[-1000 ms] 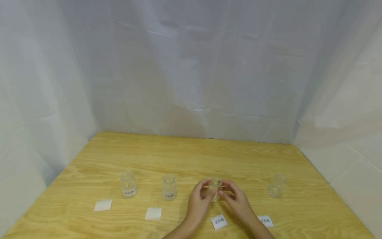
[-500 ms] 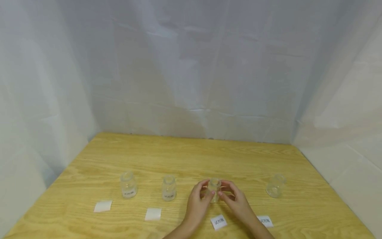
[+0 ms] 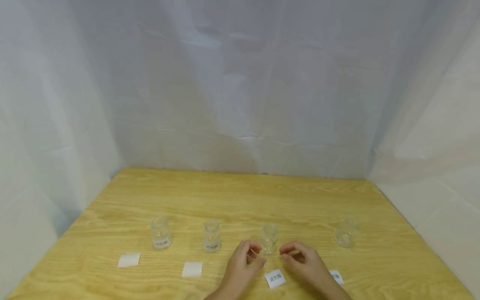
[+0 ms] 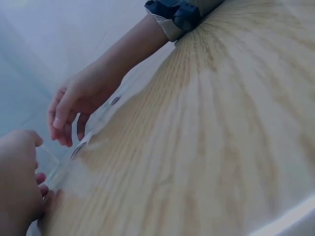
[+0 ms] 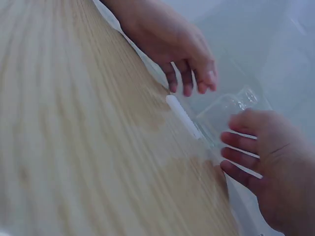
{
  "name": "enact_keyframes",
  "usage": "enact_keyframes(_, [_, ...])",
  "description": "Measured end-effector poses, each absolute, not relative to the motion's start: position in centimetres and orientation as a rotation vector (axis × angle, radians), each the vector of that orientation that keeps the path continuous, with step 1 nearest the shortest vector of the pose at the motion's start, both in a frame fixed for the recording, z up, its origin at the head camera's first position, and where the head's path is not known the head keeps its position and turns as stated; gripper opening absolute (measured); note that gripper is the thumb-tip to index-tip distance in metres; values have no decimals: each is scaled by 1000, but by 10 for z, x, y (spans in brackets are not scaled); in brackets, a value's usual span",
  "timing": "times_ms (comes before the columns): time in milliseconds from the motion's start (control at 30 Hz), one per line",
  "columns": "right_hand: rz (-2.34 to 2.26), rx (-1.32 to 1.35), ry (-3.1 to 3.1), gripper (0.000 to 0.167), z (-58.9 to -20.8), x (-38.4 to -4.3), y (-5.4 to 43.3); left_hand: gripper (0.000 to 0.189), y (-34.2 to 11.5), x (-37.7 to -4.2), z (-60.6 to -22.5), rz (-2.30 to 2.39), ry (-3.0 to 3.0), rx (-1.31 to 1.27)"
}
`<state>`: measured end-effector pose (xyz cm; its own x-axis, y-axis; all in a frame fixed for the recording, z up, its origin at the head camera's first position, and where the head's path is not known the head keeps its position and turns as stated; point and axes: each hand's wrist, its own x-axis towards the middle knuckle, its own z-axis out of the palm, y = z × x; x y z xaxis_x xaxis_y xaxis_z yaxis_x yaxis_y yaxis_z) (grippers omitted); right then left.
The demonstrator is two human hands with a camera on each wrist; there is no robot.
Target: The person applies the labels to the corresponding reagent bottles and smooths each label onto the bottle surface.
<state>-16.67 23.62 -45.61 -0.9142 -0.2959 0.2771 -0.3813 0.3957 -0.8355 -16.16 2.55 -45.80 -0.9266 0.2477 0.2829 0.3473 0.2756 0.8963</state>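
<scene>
A clear glass bottle (image 3: 269,238) stands upright on the wooden table, between my two hands and slightly beyond them. My left hand (image 3: 241,265) is just left of it, fingers loosely bent and holding nothing. On the other side my right hand (image 3: 304,264) is apart from the glass, its fingers loosely bent too. Between the wrists lies a white label (image 3: 275,278) with dark handwritten characters. The right wrist view shows the bottle (image 5: 226,110) beyond the fingers of the right hand (image 5: 275,157), with the left hand (image 5: 182,49) opposite.
Two bottles with labels low on their fronts, one far left (image 3: 161,234) and one nearer (image 3: 211,236), stand to the left. Blank white paper pieces (image 3: 129,260) (image 3: 192,269) lie before them. A tilted-looking bottle (image 3: 346,232) and a partly covered written label (image 3: 336,276) are at right.
Both hands have let go of the middle bottle and drawn back toward me, moving slightly apart. The bottle stays standing where it was held.
</scene>
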Motion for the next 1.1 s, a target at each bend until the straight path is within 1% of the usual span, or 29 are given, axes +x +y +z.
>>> enact_keyframes(133, [1281, 977, -2634, 15, -460, -162, 243, 31, 18, -159, -460, -1396, -2593, -846])
enact_keyframes(267, [1089, 1127, -2630, 21, -460, -161, 243, 40, 14, -159, -460, -1034, -2661, -991])
enact_keyframes(333, [1057, 1139, -2644, 24, -460, -161, 243, 41, 14, -159, -460, -921, -2682, -1029])
enact_keyframes(400, [1051, 1130, -2674, 24, -459, -162, 243, 37, 14, -160, -459, -852, -2692, -1052])
enact_keyframes(533, [1056, 1104, -2716, 22, -459, -162, 243, 28, 13, -160, -458, -832, -2685, -1064])
enact_keyframes(633, [1058, 1097, -2703, 21, -460, -162, 242, 25, 13, -160, -458, -839, -2682, -1066])
enact_keyframes(733, [1045, 1097, -2676, 21, -461, -163, 241, 24, 12, -159, -458, -843, -2682, -1067])
enact_keyframes(933, [1009, 1088, -2667, 20, -462, -162, 240, 30, 12, -160, -459, -826, -2669, -1084])
enact_keyframes(1100, [997, 1119, -2651, 19, -460, -161, 240, 27, 13, -160, -459, -828, -2664, -1090])
